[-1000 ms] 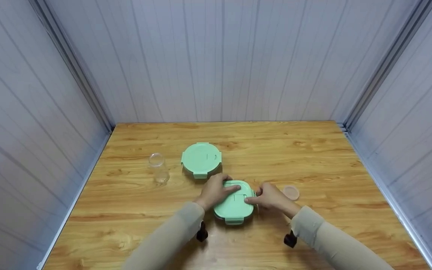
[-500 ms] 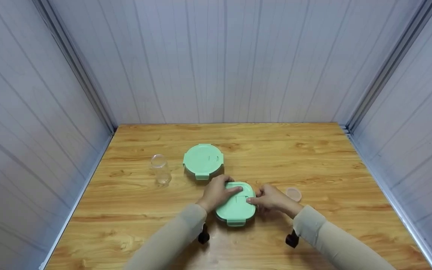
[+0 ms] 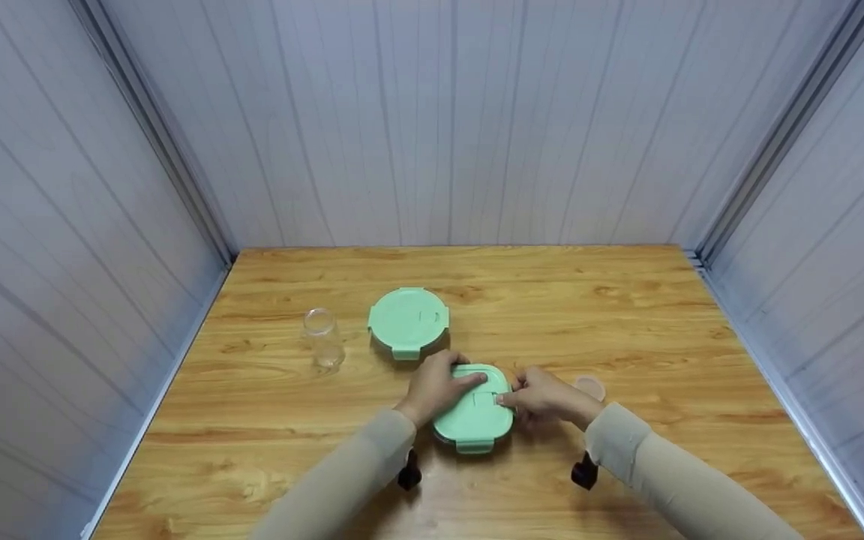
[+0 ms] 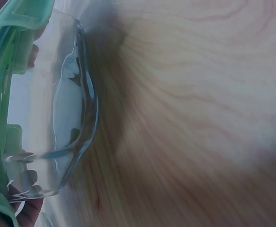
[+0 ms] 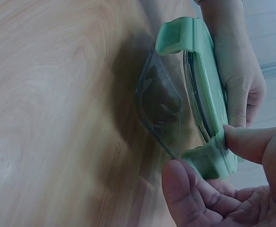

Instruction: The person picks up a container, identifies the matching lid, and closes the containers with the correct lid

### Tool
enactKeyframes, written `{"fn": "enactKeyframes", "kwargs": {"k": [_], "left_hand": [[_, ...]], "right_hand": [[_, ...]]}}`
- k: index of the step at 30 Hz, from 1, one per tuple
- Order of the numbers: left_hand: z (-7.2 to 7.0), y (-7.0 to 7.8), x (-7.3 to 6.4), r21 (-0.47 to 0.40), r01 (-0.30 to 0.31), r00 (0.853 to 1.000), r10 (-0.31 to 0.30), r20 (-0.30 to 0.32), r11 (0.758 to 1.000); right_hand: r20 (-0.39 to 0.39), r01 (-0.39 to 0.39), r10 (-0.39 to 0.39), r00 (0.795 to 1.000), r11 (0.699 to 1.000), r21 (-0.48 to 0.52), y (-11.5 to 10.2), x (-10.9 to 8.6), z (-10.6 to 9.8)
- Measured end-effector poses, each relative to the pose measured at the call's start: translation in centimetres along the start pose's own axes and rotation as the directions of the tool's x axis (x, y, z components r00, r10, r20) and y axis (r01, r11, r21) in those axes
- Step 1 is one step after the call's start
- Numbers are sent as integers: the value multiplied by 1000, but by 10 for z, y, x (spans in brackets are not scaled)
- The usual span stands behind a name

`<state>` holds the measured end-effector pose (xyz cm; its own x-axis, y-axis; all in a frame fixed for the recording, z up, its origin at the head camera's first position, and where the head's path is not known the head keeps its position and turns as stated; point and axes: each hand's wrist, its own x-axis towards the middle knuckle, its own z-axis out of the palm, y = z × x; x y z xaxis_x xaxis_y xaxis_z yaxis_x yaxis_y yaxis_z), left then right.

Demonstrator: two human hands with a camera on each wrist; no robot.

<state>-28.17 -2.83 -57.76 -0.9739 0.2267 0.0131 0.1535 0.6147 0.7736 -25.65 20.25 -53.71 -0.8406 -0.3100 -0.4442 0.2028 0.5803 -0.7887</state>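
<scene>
A rectangular glass food container (image 3: 473, 416) with a light green clip lid sits on the table. My left hand (image 3: 433, 388) grips its far left side, the thumb lying on top of the lid. At the right side my right hand (image 3: 541, 397) pinches the lid's clip (image 5: 209, 161). In the right wrist view its thumb rests on the lid edge and its curled fingers are at the clip's lower end. That clip stands against or near the glass wall; whether it is latched I cannot tell. The front clip (image 3: 475, 447) hangs down over the rim.
Behind the left hand stands a round container (image 3: 409, 321) with a matching green lid. A clear glass jar (image 3: 324, 339) is to its left. Just beyond the right wrist lies a small translucent round lid (image 3: 590, 388). Pale panel walls (image 3: 439, 127) enclose the wooden table (image 3: 627, 315).
The head view has shifted slightly. Both hands stay on the container, and the right hand's fingers make only a slight movement at the clip on the right side.
</scene>
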Motion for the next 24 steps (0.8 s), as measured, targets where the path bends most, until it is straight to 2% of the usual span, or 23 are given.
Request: {"fn": "enactKeyframes", "kwargs": {"k": [10,18,24], "left_hand": [[1,0,1,3,5,1000,-5,-15,1000],[2,-1,-2,12,3,1000,-3,-24,1000],[2,1,0,20,-4,1000,4,-15,1000]], "right_hand": [[35,-13,11,999,999,36,3,5,-3],[97,52,-61,993,994,101,10,10,0],[71,40,-47,996,995,94,9,8,-1]]}}
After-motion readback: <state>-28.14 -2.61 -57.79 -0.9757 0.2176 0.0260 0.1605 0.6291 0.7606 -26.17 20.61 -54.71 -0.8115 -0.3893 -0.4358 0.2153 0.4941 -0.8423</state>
